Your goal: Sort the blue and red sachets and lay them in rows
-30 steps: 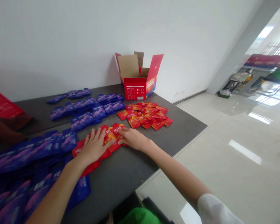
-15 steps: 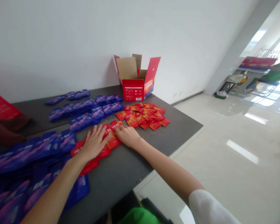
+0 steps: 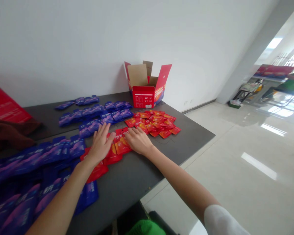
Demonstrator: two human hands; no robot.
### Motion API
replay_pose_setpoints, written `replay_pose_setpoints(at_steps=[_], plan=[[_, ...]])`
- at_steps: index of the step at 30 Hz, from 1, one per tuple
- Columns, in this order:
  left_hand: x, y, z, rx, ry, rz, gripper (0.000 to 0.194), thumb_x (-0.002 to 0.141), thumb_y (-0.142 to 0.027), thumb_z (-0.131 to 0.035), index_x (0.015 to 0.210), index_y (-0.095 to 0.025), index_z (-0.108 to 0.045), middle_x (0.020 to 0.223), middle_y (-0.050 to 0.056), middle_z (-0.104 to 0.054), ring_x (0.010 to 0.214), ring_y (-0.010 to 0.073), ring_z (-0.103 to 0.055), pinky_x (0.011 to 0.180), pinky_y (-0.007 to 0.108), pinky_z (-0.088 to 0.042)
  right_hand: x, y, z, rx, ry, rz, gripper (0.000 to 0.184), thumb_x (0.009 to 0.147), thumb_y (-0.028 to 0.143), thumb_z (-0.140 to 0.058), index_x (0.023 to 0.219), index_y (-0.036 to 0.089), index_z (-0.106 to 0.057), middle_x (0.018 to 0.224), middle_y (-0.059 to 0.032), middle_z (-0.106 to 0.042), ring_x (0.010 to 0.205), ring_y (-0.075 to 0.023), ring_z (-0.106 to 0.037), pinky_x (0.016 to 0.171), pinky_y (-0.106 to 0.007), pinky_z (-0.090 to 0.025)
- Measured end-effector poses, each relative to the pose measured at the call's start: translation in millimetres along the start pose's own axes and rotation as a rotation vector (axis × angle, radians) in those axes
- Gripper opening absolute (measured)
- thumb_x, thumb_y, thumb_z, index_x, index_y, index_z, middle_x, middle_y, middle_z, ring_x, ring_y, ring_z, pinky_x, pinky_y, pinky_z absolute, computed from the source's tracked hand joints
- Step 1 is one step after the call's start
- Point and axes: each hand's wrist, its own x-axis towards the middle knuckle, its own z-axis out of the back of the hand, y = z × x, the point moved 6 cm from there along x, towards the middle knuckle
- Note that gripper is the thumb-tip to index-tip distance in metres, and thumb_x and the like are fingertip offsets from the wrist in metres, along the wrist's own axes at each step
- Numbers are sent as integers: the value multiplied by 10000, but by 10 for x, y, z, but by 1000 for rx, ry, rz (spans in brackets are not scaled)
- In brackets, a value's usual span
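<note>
This looks like a commercial packing room rather than a home. At twelve o'clock, a long dark worktable (image 3: 127,192) stands against a bare white wall (image 3: 63,49), laid with rows of blue sachets (image 3: 93,112) and red sachets (image 3: 153,124), with an opened red carton (image 3: 144,91) behind them. At two o'clock, past a square pillar (image 3: 250,62), we see a seated person (image 3: 291,84) near a further table (image 3: 273,71) stacked with red packaging. Polished tile flooring (image 3: 235,140) runs from three o'clock.

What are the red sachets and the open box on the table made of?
The red sachets look like glossy printed plastic film, perhaps foil-lined, going by their sheen and soft creases. The open box looks like cardboard: smooth printed red outside, with plain brown board showing on the inner flaps.
</note>
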Motion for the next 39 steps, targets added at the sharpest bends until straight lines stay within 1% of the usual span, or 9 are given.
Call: replay_pose_setpoints(at_steps=[2,4,7,10,14,20,27,34,39], plan=[[-127,-25,312,-13,-55,-56,594,871,-511,-240,1334,-163,-372,1433,96,-349,1354,225,-235,1112,428,-224,12,-39,202,113,-94,-33,308,948,252,-288,986,135,-570,1104,-117,-589,1010,-203,-556,925,-349,-398],[-334,29,450,80,119,-48,589,841,-538,-328,1315,-198,-407,1344,83,-476,1280,255,-380,1066,429,-312,29,-73,375,269,-152,-64,301,943,281,-327,1053,141,-570,1185,-116,-564,1066,-189,-545,911,-301,-408],[-724,204,450,251,394,47,615,785,-540,-440,1332,-265,-384,1195,84,-602,1047,283,-587,883,408,-477,58,20,449,461,-97,33,393,857,388,-523,1172,153,-540,1276,-130,-510,1173,-210,-491,937,-300,-396],[-969,226,334,357,491,26,513,795,-464,-440,1258,-248,-485,1143,91,-630,990,290,-611,843,404,-492,77,238,307,535,62,169,602,755,447,-638,1256,150,-481,1276,-148,-506,1146,-242,-515,912,-331,-420],[-971,75,242,412,469,-29,429,835,-358,-366,1196,-204,-541,1171,106,-613,993,277,-607,867,409,-477,222,499,112,489,149,239,594,790,486,-579,1246,118,-477,1238,-169,-524,1092,-262,-547,847,-355,-463],[-916,14,247,374,497,58,455,826,-161,-268,1195,-201,-530,1071,119,-650,953,238,-628,778,338,-501,489,782,-79,316,294,351,253,864,195,-501,1099,115,-551,1049,-132,-622,949,-221,-615,756,-312,-495],[-992,-51,250,459,649,73,575,756,14,-179,1215,-131,-494,1103,157,-620,925,236,-637,797,359,-492,145,742,-88,267,240,448,278,830,68,-459,1096,102,-532,1122,-135,-594,1070,-214,-558,833,-318,-482],[-990,-81,157,506,515,-31,432,862,-157,-223,1107,-128,-577,968,148,-661,856,274,-640,725,388,-509,-14,763,-86,211,206,472,287,833,121,-479,1115,77,-510,1165,-178,-556,1202,-224,-445,900,-329,-446],[-939,-77,335,494,344,-163,413,884,-359,-283,1038,-215,-638,1069,94,-663,988,289,-607,939,495,-412,-53,790,10,235,95,460,252,899,220,-393,1030,106,-576,1128,-140,-584,1157,-195,-475,999,-331,-359]])
